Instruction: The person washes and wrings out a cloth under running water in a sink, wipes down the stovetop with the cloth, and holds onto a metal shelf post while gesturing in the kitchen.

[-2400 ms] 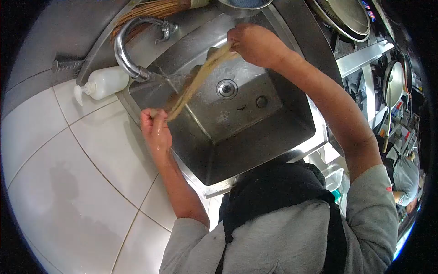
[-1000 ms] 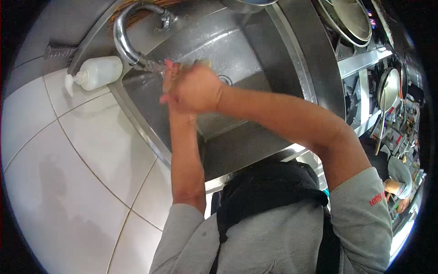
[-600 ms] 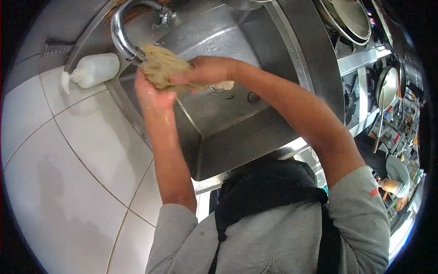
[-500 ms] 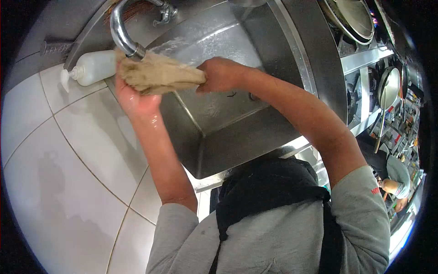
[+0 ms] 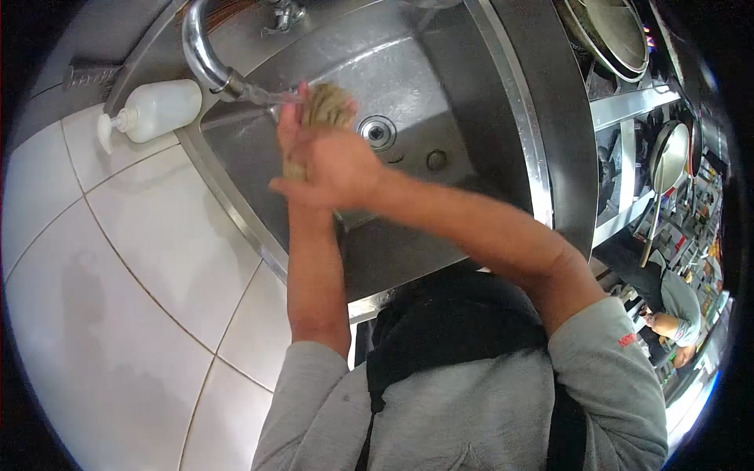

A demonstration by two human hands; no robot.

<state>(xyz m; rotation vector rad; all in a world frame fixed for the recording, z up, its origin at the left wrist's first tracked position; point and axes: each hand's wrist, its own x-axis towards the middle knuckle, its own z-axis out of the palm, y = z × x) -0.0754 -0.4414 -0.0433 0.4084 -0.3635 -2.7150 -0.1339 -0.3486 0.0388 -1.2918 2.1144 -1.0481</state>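
Observation:
A wet tan cloth [image 5: 330, 107] is bunched up between my two hands over the sink [image 5: 259, 165]. My left hand [image 5: 290, 125] grips it from beneath, with its fingertips showing by the faucet's stream. Across the top lies my right hand [image 5: 339, 166], closed over the cloth and slightly blurred; it hides part of the cloth and of my left palm. Water runs from the curved metal faucet [image 5: 206, 51] onto the fingers of my left hand and the near side of the cloth.
A white pump bottle [image 5: 165, 110] lies left of the sink beside white tiles [image 5: 157, 228]. The drain [image 5: 378, 132] shows in the basin. Pans [image 5: 671, 157] sit on a stove at the right, and another person [image 5: 677, 302] is beyond.
Both hands and the cloth have moved right and down from under the faucet. The cloth, earlier stretched between the hands, is now bunched, with my right hand over my left.

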